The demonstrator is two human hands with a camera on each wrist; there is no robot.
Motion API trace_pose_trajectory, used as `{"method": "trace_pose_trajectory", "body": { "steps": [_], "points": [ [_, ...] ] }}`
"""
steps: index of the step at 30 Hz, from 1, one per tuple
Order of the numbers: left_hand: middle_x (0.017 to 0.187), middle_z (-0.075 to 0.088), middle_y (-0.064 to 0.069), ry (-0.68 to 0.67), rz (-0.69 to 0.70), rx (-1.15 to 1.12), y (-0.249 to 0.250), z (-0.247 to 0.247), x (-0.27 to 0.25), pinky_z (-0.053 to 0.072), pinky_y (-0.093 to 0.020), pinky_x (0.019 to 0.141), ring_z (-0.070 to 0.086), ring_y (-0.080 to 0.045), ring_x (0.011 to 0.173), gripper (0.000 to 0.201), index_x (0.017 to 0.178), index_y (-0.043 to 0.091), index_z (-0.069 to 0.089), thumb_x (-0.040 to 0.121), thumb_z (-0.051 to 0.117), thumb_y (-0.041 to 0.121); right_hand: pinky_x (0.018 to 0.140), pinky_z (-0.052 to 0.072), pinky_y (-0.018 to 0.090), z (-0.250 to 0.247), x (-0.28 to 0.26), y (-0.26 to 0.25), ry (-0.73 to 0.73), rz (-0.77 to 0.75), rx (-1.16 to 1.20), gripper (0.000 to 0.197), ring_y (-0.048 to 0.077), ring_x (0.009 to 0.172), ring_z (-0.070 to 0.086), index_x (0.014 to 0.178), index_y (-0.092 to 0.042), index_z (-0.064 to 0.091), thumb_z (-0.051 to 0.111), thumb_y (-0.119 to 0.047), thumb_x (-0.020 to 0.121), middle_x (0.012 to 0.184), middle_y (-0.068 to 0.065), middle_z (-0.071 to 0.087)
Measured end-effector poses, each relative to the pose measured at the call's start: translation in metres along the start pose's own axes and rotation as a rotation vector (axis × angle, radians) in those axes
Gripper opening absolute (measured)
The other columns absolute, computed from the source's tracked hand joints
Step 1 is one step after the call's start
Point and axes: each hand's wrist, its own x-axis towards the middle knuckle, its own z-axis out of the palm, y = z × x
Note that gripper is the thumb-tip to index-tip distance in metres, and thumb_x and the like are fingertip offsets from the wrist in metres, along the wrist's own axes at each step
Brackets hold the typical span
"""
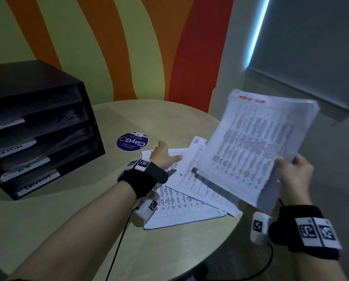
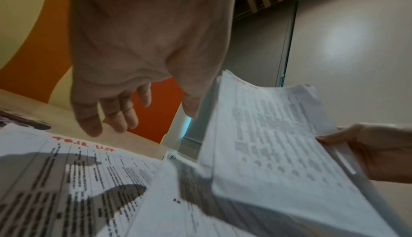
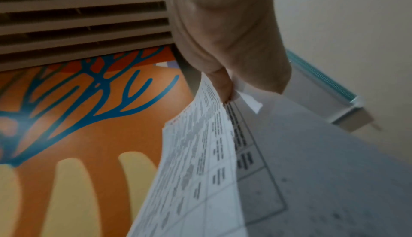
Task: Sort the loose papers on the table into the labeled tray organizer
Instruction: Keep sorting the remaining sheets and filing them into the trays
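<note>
Landmark: round table [image 1: 169, 250], light wood top, all places given rel. to it.
Right hand [image 1: 295, 177]: raised above table's right edge, thumb and fingers clamped on lower right corner of a held stack [image 1: 256, 147]. In right wrist view a finger [image 3: 223, 82] and thumb pinch the sheets' edge.
Held stack: several printed sheets w/ grid of text, red writing at top, tilted up and off the table, blurred; top edge points away from person. Also seen in left wrist view [image 2: 274, 143] w/ right hand at its right side [image 2: 368, 152].
Left hand [image 1: 165, 157]: over the loose papers [image 1: 185, 197] near table centre, fingers straight and spread, holding nothing. Left wrist view shows palm and fingers [image 2: 125, 55] just above the sheets, shadow cast on them; contact w/ paper – can't tell.
Loose papers: fanned pile lying flat on table, centre to right part, overlapping at angles. Nearest sheet in left wrist view carries red handwritten "TASK LIST" [image 2: 82, 143] over a printed table.
Tray organizer [image 1: 38, 126]: black, stacked shelves, stands on table's left-rear part, well apart from the pile. White label strips on shelf fronts; text mostly unreadable, shelves look to hold dark contents.
Sticker [image 1: 132, 142]: round, purple, "ClayGo", on table top betw. organizer and pile, near left hand.
Wrist bands [image 1: 303, 230]: black w/ black-white marker tags, cable trailing, both wrists.
Wall [image 1: 108, 47]: orange, green, red stripes behind table.
</note>
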Motion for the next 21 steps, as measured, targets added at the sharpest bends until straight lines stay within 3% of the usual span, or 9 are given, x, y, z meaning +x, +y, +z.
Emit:
{"method": "trace_pose_trajectory", "body": {
  "steps": [2, 4, 7, 10, 12, 14, 15, 18, 21],
  "points": [
    [0.125, 0.052, -0.017, -0.038, -0.034, 0.108, 0.004, 0.010, 0.004, 0.047, -0.029, 0.074, 0.053, -0.030, 0.115, 0.082, 0.133, -0.006, 0.024, 0.084, 0.072, 0.039, 0.049, 0.038, 0.021, -0.021, 0.017, 0.010, 0.103, 0.050, -0.028, 0.017, 0.013, 0.078, 0.047, 0.085, -0.007, 0.063, 0.053, 0.004, 0.076, 0.083, 0.006, 0.054],
    [0.126, 0.054, -0.021, -0.047, -0.055, 0.230, 0.009, 0.022, 0.010, 0.042, -0.035, 0.083, 0.054, -0.034, 0.116, 0.094, 0.134, -0.010, 0.022, 0.080, 0.075, 0.046, 0.043, 0.035, 0.018, -0.040, 0.028, 0.017, 0.173, 0.094, -0.061, 0.014, 0.015, 0.080, 0.046, 0.086, -0.004, 0.063, 0.056, 0.004, 0.077, 0.085, 0.006, 0.052],
    [0.128, 0.051, -0.021, -0.037, -0.075, 0.377, 0.012, 0.040, 0.018, 0.039, -0.038, 0.085, 0.050, -0.036, 0.119, 0.106, 0.132, -0.006, 0.026, 0.068, 0.078, 0.059, 0.048, 0.035, 0.020, -0.058, 0.036, 0.024, 0.204, 0.127, -0.092, 0.018, 0.017, 0.082, 0.046, 0.097, 0.011, 0.061, 0.056, 0.005, 0.080, 0.088, 0.007, 0.050],
    [0.132, 0.038, -0.023, -0.054, -0.095, 0.492, 0.014, 0.056, 0.023, 0.036, -0.046, 0.098, 0.038, -0.038, 0.126, 0.116, 0.133, -0.002, 0.028, 0.054, 0.083, 0.064, 0.059, 0.032, 0.029, -0.065, 0.036, 0.024, 0.196, 0.142, -0.102, 0.016, 0.018, 0.072, 0.043, 0.094, -0.002, 0.061, 0.053, 0.006, 0.083, 0.088, 0.009, 0.049],
    [0.123, 0.047, -0.018, -0.096, -0.101, 0.535, 0.018, 0.057, 0.021, 0.044, -0.047, 0.097, 0.048, -0.035, 0.117, 0.102, 0.122, 0.001, 0.042, 0.051, 0.085, 0.062, 0.059, 0.027, 0.030, -0.066, 0.036, 0.023, 0.194, 0.146, -0.106, 0.018, 0.017, 0.067, 0.042, 0.090, -0.008, 0.057, 0.051, 0.007, 0.082, 0.086, 0.009, 0.049],
    [0.090, 0.061, -0.007, -0.172, -0.081, 0.503, 0.022, 0.053, 0.019, 0.057, -0.039, 0.078, 0.064, -0.026, 0.082, 0.065, 0.090, 0.009, 0.054, 0.053, 0.085, 0.052, 0.055, 0.027, 0.028, -0.065, 0.035, 0.021, 0.202, 0.153, -0.114, 0.019, 0.017, 0.061, 0.041, 0.090, -0.007, 0.058, 0.050, 0.008, 0.082, 0.086, 0.008, 0.050],
    [0.077, 0.062, -0.005, -0.197, -0.071, 0.478, 0.023, 0.051, 0.018, 0.059, -0.037, 0.071, 0.064, -0.022, 0.069, 0.051, 0.075, 0.011, 0.052, 0.054, 0.084, 0.045, 0.055, 0.027, 0.028, -0.065, 0.035, 0.020, 0.202, 0.158, -0.122, 0.019, 0.018, 0.063, 0.042, 0.091, -0.007, 0.058, 0.050, 0.008, 0.082, 0.087, 0.008, 0.051],
    [0.071, 0.071, -0.005, -0.227, -0.075, 0.425, 0.025, 0.050, 0.015, 0.058, -0.038, 0.067, 0.070, -0.022, 0.065, 0.032, 0.062, 0.015, 0.057, 0.053, 0.080, 0.034, 0.063, 0.030, 0.033, -0.063, 0.034, 0.017, 0.204, 0.176, -0.118, 0.022, 0.018, 0.076, 0.045, 0.100, 0.002, 0.063, 0.051, 0.008, 0.083, 0.090, 0.009, 0.052],
    [0.063, 0.068, -0.003, -0.224, -0.077, 0.407, 0.026, 0.049, 0.010, 0.056, -0.031, 0.062, 0.069, -0.021, 0.061, 0.027, 0.060, 0.017, 0.060, 0.055, 0.078, 0.035, 0.060, 0.032, 0.031, -0.061, 0.032, 0.013, 0.191, 0.193, -0.111, 0.023, 0.016, 0.062, 0.042, 0.104, 0.008, 0.062, 0.052, 0.008, 0.083, 0.089, 0.010, 0.052]
  ]
}}
